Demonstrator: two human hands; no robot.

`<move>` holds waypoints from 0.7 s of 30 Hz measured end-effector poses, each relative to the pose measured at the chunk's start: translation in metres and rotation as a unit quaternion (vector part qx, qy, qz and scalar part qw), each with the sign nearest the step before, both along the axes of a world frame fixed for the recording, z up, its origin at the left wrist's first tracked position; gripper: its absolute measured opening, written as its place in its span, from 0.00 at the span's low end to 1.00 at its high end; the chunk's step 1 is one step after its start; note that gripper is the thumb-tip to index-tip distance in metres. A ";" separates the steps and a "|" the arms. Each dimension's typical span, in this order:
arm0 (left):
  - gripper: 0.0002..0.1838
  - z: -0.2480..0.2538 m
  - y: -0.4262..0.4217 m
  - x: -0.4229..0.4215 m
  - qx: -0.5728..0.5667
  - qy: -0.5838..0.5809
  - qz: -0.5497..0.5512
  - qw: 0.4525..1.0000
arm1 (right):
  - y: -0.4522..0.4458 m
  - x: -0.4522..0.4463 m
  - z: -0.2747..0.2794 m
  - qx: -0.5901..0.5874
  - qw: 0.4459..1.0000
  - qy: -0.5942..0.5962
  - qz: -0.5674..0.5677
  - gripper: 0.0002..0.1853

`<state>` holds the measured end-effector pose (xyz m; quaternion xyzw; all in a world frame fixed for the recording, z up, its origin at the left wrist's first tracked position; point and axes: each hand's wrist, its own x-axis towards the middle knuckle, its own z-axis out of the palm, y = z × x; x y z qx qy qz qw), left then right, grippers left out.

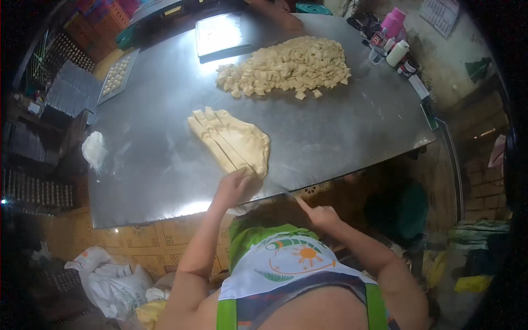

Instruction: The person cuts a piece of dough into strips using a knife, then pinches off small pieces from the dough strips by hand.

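Note:
A slab of pale dough (236, 137) lies on the metal table, with long cuts dividing its left side into strips. My left hand (239, 188) is at the near end of the slab, fingers curled in and gripping the dough there. To its right, my right hand (323, 217) is closed round a knife (283, 190), index finger stretched along it. The thin blade points toward the dough's near end by my left hand; its tip is hard to make out. Farther back sits a big heap of cut dough pieces (291, 63).
White flour (94, 149) is piled at the metal table's (148, 148) left edge. A tray of small dough pieces (116, 76) lies at the far left, a bright square tray (220, 34) at the back. Bottles (397, 53) crowd the right corner. Another person's arm (278, 15) rests at the far edge.

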<state>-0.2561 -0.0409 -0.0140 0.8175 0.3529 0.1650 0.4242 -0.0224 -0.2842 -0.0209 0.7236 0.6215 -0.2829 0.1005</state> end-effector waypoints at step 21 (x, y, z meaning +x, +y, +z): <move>0.37 -0.066 0.181 0.143 0.128 0.026 -0.025 0.991 | 0.102 0.007 0.038 0.126 0.951 0.079 -0.271 0.30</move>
